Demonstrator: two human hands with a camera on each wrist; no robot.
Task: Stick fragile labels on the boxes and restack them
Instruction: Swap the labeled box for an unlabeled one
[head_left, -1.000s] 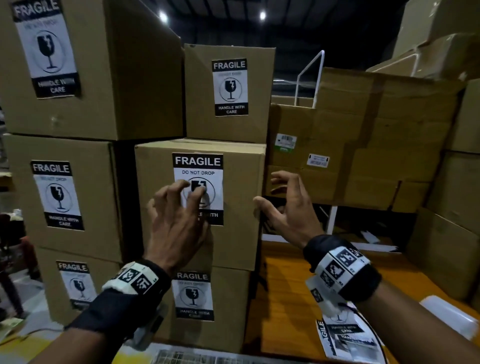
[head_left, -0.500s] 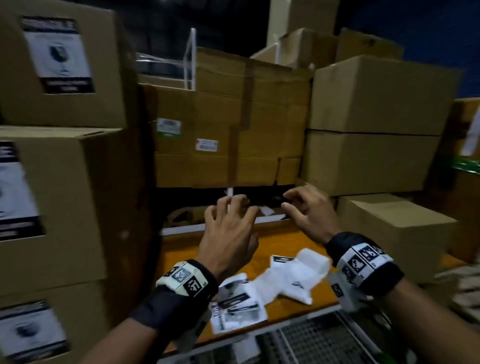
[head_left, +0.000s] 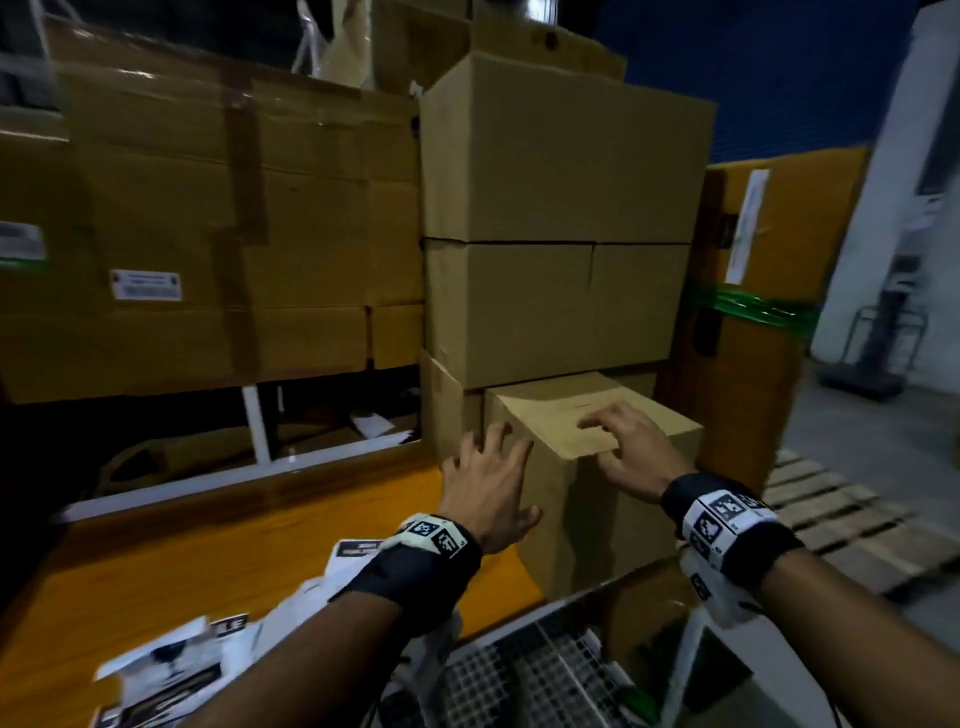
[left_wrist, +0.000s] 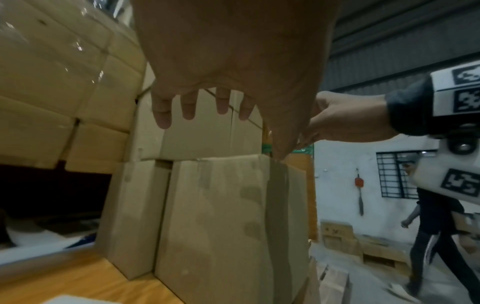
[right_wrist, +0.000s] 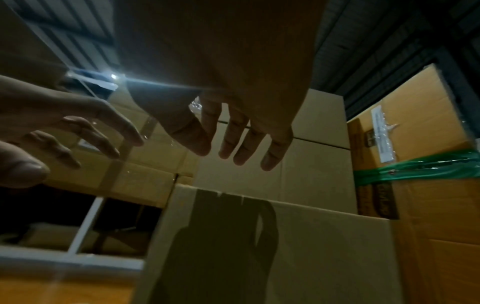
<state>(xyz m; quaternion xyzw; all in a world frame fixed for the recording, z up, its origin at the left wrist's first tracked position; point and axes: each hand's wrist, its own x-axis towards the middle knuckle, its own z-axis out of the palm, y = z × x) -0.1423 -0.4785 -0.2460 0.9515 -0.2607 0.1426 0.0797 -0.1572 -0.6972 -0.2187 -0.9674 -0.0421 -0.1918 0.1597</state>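
Observation:
A small plain cardboard box (head_left: 613, 514) stands at the right end of the orange table (head_left: 208, 545), under a stack of two larger plain boxes (head_left: 556, 312). My left hand (head_left: 493, 457) is open with spread fingers beside the box's upper left edge. My right hand (head_left: 618, 436) is open over the box's top front edge. In the wrist views the left hand's fingers (left_wrist: 189, 109) and the right hand's fingers (right_wrist: 233, 144) hover just above the box (right_wrist: 285, 236) and hold nothing. Loose fragile labels (head_left: 171, 670) lie on the table at the lower left.
Large taped cartons (head_left: 208, 234) fill the left behind a white frame rail (head_left: 260, 415). An orange carton with a green strap (head_left: 753, 312) stands right of the stack, above a wooden pallet (head_left: 831, 519). A wire mesh cart (head_left: 519, 675) is below me. A person (left_wrist: 436, 236) walks at right.
My view swung right, away from the labelled stack. Both hands left the labelled box and travelled right across the table to the small plain box.

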